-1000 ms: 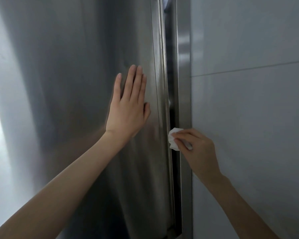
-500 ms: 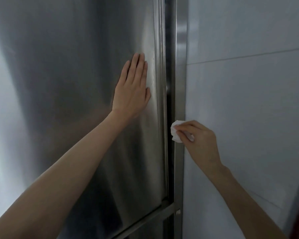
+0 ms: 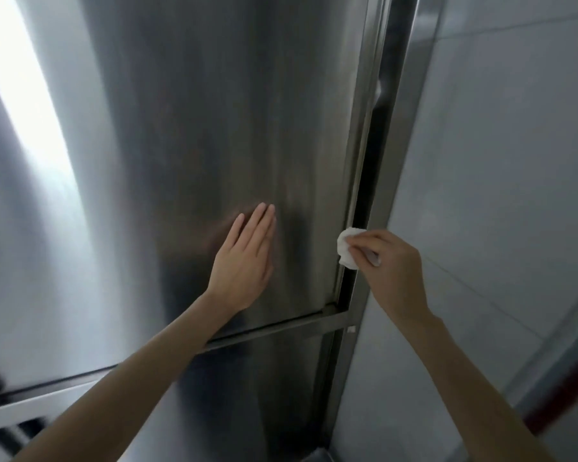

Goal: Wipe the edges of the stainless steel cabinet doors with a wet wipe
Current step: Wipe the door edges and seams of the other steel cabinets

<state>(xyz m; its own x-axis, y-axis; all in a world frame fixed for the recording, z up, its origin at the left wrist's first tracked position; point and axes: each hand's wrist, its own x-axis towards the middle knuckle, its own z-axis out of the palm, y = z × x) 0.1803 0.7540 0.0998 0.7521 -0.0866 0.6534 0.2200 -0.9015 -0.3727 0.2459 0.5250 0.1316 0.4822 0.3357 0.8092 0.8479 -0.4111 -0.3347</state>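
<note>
One view, head. Item: wet wipe (image 3: 347, 249), bunched, pinched in my right hand (image 3: 394, 265), pressed on the right edge (image 3: 359, 181) of the cabinet door (image 3: 197, 145), near its lower corner. Edge axis: upright, rising above the hand. My left hand (image 3: 244, 261): flat, fingers straight, bracing the door face left of the wipe. I judge the right hand does the stroke.

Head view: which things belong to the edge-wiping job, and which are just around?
In the job: wet wipe, pinched by the right hand at the door edge; cabinet door, with the left hand flat on it.
Not in the job: tiled wall; vent grille, lower left.
</note>
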